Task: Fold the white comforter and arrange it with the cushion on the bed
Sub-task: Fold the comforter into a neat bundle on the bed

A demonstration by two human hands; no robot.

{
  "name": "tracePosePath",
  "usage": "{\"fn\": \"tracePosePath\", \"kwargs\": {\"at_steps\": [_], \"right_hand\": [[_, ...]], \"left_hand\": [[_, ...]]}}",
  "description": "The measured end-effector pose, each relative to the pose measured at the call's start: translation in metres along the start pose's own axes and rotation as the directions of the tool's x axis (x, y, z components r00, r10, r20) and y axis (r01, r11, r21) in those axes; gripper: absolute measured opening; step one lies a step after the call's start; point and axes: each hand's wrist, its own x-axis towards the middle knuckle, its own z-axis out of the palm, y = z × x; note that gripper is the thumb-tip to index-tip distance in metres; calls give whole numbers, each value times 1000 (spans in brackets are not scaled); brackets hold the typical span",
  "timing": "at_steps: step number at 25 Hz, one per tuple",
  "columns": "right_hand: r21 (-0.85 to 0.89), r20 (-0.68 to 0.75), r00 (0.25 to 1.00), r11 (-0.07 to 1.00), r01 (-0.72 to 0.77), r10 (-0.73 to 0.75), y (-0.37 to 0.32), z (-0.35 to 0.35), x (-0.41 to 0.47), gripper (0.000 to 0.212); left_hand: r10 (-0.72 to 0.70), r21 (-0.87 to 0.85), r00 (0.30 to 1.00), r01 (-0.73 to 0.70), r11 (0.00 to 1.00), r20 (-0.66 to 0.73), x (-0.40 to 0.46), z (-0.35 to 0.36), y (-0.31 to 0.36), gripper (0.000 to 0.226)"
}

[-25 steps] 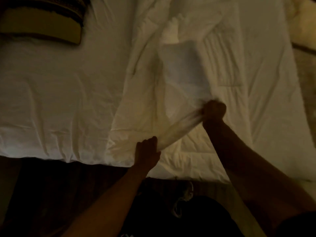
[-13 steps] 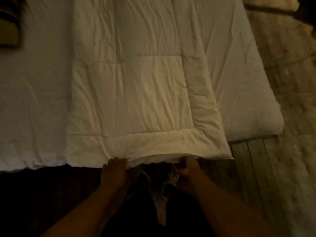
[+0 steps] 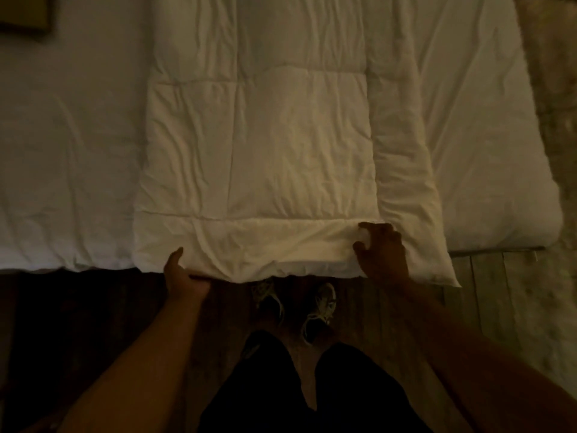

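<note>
Head view: the white comforter lies folded lengthwise on the bed, its near edge hanging just over the near side. The left hand grasps that edge, thumb on top; the right hand clutches it with curled fingers. A dark cushion sits far left.

The white comforter lies as a long folded strip down the middle of the bed, its near edge overhanging the bed's edge — both hands sit on that edge. Bare sheet lies open on either side, wider on the left. A dark cushion blocks the far-left corner. Two shoes stand on the floor just below the overhang.
</note>
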Motion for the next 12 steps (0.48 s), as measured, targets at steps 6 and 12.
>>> {"fn": "tracePosePath", "kwargs": {"at_steps": [6,12], "right_hand": [[-138,218,976,989,49,-18,7,45,-23,69],[-210,-33,997,976,66,-74,-13,53,-54,42]], "left_hand": [[149,198,976,-117,973,-158,25,-32,36,60],[32,450,955,110,886,-296,89,-101,19,86]]}}
